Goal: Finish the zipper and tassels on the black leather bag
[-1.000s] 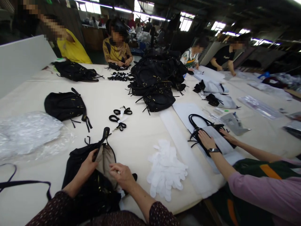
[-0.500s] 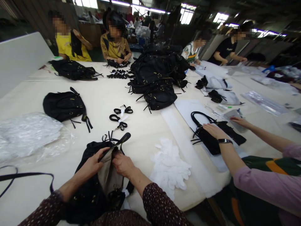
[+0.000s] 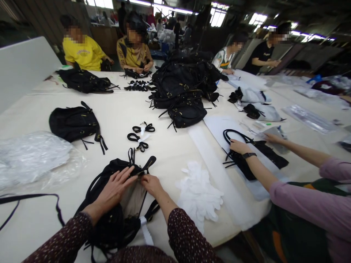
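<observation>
A black handbag (image 3: pixel 105 219) with a beige lining (image 3: pixel 131 201) lies in front of me, its mouth partly spread. My left hand (image 3: pixel 116 188) rests on the near side of its opening, fingers stretched out flat along the edge. At the far end of the mouth, my right hand (image 3: pixel 152 184) pinches the bag's edge beside a black tab (image 3: pixel 149 164); what exactly sits between the fingertips is hidden. Against the bag's right side is a bundled black strap (image 3: pixel 152 211) with a white wrap (image 3: pixel 145 230) around it.
Two wrapped straps (image 3: pixel 139 138) lie beyond the bag, and white gloves (image 3: pixel 200 195) to its right. Farther back rises a heap of black bags (image 3: pixel 183 84). Clear plastic (image 3: pixel 33 157) covers the left. A co-worker's hands (image 3: pixel 241 146) handle another bag (image 3: pixel 246 166) at right.
My left hand has flattened out and moved onto the bag's edge. My right hand has come out of the opening to its far rim. The mouth is narrower.
</observation>
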A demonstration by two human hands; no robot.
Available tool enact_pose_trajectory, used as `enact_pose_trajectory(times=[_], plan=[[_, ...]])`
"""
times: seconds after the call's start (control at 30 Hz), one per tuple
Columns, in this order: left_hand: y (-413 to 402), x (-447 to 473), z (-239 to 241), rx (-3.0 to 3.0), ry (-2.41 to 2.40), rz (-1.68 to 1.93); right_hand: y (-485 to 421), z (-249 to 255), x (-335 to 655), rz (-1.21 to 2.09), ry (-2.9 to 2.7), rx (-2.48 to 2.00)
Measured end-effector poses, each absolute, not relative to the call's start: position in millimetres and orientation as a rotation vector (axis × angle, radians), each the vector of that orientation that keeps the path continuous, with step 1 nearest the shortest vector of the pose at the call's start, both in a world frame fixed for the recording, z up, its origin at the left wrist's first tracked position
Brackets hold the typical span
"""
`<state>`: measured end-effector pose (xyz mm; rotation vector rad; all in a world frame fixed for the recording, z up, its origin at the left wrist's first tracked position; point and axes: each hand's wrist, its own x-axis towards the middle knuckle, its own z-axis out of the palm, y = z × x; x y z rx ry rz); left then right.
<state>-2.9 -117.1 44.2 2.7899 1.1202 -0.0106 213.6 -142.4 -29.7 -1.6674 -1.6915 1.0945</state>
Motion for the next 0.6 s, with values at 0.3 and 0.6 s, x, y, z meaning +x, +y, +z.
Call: enact_pose_trajectory(times=[0.3, 0.6], plan=[[-102, 11, 36, 2.625, 1.234, -0.188, -133, -33, 216, 1.179, -1.455, -1.756], [-96, 62, 29, 2.346, 1.588, -0.236, -125, -40, 213, 1.259, -1.277, -1.778]])
